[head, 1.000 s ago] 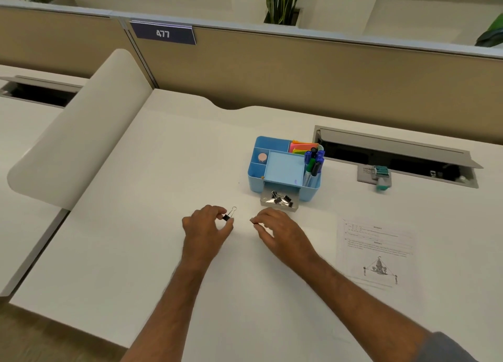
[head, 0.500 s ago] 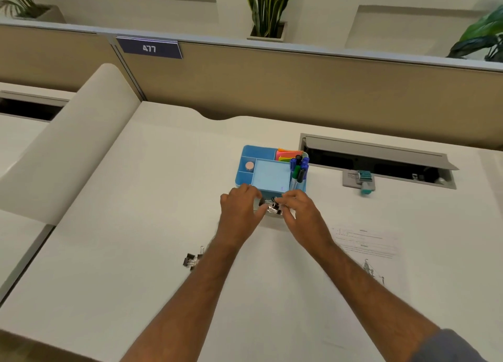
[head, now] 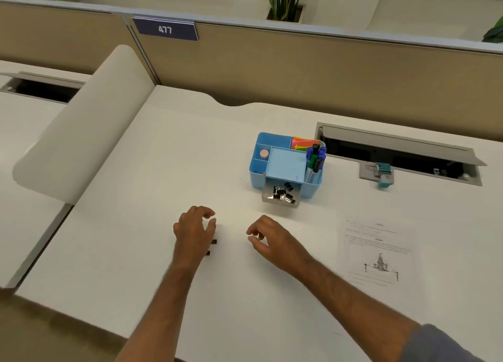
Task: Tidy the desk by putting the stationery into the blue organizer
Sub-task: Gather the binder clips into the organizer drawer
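Where my left hand hangs at the lower centre of the frame, it covers most of two dark binder clips on the white desk; only their right ends show past the wrist, one just above the other, and whether more lie beneath I cannot tell. That hand's fingers are loosely curled and hold nothing. My right hand, just to its right and apart from it, is likewise loosely curled with nothing in it; both forearms run out of the bottom edge.

Centre right stands one blue organizer. Its clear front drawer is pulled out and holds a heap of black binder clips, tangled beyond a firm count. I count one round pinkish item in a left compartment, too small to identify; one stack of coloured sticky notes at the back; and a cluster of markers at the right, roughly five, overlapping.

Lower right lies one printed sheet, its text unreadable. One cable hatch is open at the right, with a small teal and grey item at its lip, indistinct. One sign at upper left reads 477
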Motion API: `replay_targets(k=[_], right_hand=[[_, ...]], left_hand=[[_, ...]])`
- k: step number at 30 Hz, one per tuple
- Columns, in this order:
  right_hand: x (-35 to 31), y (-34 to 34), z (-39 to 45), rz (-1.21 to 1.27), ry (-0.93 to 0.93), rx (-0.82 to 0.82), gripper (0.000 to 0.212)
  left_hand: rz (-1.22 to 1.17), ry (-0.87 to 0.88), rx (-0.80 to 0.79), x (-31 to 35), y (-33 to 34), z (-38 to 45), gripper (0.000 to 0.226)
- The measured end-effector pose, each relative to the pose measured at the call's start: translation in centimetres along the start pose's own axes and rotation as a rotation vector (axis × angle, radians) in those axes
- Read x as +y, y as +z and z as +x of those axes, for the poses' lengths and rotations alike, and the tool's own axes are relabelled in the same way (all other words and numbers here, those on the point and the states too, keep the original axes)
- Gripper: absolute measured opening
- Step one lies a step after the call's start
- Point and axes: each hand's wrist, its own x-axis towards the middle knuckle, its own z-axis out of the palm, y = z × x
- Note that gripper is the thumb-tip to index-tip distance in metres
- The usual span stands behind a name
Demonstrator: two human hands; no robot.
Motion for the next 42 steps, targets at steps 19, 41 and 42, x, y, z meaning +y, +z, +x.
replay_targets(k=[19,41,42], right_hand=[[-2.2,8.2,5.1,-0.418,-0.143,-0.316,0.048],[1.3,0.8,3.7,-0.717,-0.029,-0.387,0.021],[1.5,0.7,3.2,-0.709,-0.027,-0.370,0.020]], left_hand=[[0.041,-0.200,-0.102,-5.1,0.2,-3.0,0.017],[0.147,-0.007,-0.028,-0.4,0.9,-2.2,0.011],[0.135,0.003,-0.019,-0.1,0.9,-2.2,0.011]])
